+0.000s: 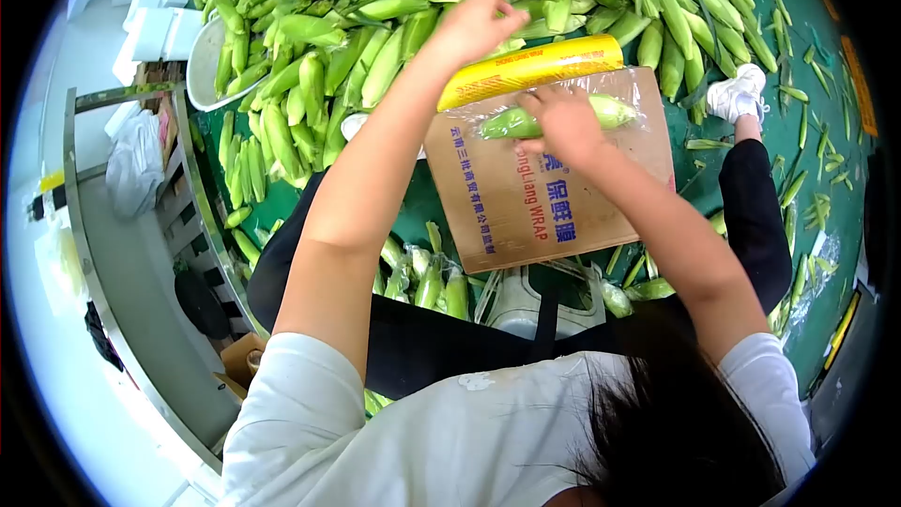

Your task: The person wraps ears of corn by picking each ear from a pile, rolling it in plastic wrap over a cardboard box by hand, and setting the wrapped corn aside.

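Note:
My right hand [567,124] lies over an ear of corn [615,112] in its green husk, fingers and thumb on either side of it. Clear film [648,94] lies around this ear on top of a printed cardboard box [450,197]. Beyond the ear, a yellow roll of plastic wrap [535,69] rests along the box's far edge. My left hand [479,26] is raised past the roll, close to the corn pile [375,61], its fingers apart with nothing seen in them.
A white basin [208,66] stands left of the pile. Film-wrapped ears [430,289] lie on the green floor below the box, near a grey stool [526,300]. A metal-framed rack [141,253] stands at left. Husk scraps [818,211] litter the floor at right.

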`<state>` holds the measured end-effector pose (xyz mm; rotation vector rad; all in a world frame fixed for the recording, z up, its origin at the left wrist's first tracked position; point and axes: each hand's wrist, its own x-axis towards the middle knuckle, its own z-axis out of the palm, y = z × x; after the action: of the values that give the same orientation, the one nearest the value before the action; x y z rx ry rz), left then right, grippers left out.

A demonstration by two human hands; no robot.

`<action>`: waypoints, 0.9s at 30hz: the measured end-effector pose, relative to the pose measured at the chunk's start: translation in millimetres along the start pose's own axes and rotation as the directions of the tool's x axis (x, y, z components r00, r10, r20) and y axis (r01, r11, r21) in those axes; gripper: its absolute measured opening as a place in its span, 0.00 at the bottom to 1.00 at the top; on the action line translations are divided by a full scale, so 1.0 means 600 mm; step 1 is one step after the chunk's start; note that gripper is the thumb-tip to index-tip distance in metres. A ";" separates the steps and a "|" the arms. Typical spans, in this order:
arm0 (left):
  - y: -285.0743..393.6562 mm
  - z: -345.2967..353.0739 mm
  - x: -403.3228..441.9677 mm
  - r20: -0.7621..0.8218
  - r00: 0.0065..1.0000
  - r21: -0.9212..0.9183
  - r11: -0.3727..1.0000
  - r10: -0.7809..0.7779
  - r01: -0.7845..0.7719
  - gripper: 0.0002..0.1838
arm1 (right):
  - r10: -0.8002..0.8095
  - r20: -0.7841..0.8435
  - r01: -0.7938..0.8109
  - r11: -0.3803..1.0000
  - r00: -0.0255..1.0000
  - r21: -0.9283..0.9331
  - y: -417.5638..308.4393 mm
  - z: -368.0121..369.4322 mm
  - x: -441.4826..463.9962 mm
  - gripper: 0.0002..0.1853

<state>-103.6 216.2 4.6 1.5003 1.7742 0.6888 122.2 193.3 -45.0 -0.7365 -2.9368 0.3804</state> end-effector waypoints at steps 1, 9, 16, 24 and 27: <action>-0.002 0.045 0.002 0.076 0.995 -0.127 0.990 0.071 -0.061 0.24 | -0.084 -0.126 0.075 0.995 0.988 -0.069 0.000 0.010 -0.013 0.31; -0.016 0.283 -0.102 0.210 0.901 0.438 0.787 0.380 -0.434 0.23 | -0.264 0.882 -0.012 0.956 0.391 0.292 -0.040 -0.039 -0.055 0.38; 0.012 0.351 -0.213 0.253 0.893 0.659 0.609 0.372 -0.441 0.31 | -0.679 0.718 -0.470 0.590 0.151 0.657 -0.118 -0.117 -0.283 0.54; 0.166 0.285 -0.476 0.068 0.866 0.093 0.861 0.496 -0.501 0.33 | -0.133 0.826 -0.826 -0.238 0.548 0.511 0.019 -0.187 -0.334 0.38; 0.249 0.190 -0.432 0.084 0.796 0.492 0.670 0.600 -0.557 0.34 | -0.511 0.778 -0.929 -0.256 0.365 0.268 -0.019 -0.133 -0.345 0.41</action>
<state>98.4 -15.3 95.2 2.4952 1.5882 0.6181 311.0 102.6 29.2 -1.0616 -0.8506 3.5139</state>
